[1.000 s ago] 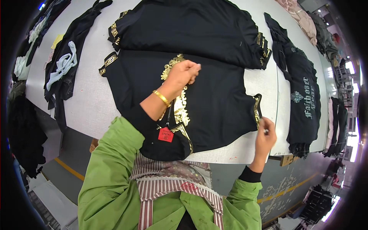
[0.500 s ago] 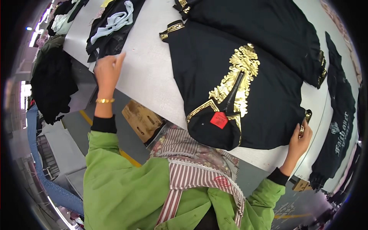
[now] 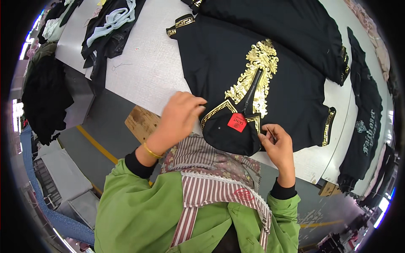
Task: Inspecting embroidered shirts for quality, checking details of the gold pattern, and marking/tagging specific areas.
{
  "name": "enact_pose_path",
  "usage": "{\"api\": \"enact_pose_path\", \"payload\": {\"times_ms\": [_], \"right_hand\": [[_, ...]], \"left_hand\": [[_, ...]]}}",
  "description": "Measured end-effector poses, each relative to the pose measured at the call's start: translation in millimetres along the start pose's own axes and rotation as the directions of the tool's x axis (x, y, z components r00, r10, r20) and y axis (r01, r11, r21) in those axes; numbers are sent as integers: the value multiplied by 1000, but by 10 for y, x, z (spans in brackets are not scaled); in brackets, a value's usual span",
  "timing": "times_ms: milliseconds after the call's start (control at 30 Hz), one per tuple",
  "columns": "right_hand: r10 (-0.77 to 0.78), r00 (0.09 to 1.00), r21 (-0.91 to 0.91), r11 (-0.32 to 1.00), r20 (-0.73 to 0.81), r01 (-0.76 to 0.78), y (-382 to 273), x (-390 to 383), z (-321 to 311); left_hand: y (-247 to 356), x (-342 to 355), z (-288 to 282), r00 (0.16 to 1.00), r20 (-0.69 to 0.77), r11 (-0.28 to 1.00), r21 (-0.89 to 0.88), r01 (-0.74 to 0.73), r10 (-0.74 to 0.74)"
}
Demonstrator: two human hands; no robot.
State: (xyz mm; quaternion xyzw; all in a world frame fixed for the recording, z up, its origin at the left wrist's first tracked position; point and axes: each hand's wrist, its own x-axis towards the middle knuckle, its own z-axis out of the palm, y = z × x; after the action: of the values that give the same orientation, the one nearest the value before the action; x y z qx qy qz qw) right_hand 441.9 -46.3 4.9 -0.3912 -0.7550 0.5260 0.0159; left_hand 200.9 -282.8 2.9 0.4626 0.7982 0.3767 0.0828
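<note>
A black polo-style shirt (image 3: 295, 92) lies front up on the table, its collar toward me. Gold scrollwork (image 3: 263, 63) runs down its placket, and gold key-pattern trim edges the collar (image 3: 230, 141) and cuffs. Inside the neck sits a red label (image 3: 237, 122). My left hand (image 3: 179, 116) hovers beside the collar's left edge, fingers loosely bent and apart, nothing visible in them. Close to the collar's right edge, my right hand (image 3: 278, 145) is closed round a slim dark tool that looks like thread snips (image 3: 272, 135), mostly hidden by the fingers.
Another black garment (image 3: 274, 21) with gold trim lies beyond the shirt. Black pieces with a pale blue strip (image 3: 112, 25) rest at the table's far left, near a loose thread (image 3: 122, 66). Printed black clothing (image 3: 363, 122) lies at right. A wooden piece (image 3: 141, 122) shows below the table edge.
My left hand has come from the far left table edge to the collar, and a loose thread shows where it was. My right hand has moved left from the right cuff to the collar.
</note>
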Motion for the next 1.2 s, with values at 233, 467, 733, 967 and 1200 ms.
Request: {"api": "enact_pose_path", "payload": {"times_ms": [233,467,733,967,1200], "right_hand": [[2,995,312,950,95,-32,124,-51,-95],[117,983,592,786,140,-178,90,-119,-145],[151,979,676,708,135,-203,106,-190,-108],[161,973,680,696,165,-231,66,-214,-76],[134,988,487,859,81,-156,19,-395,90]], "left_hand": [[108,-107,315,996,62,998,-31,61,-59],[86,-155,284,973,120,970,-121,211,-196],[55,-124,105,835,395,815,-283,506,-382],[-6,-240,51,772,478,611,-482,629,-418],[12,-250,4,759,482,525,-548,651,-438]]}}
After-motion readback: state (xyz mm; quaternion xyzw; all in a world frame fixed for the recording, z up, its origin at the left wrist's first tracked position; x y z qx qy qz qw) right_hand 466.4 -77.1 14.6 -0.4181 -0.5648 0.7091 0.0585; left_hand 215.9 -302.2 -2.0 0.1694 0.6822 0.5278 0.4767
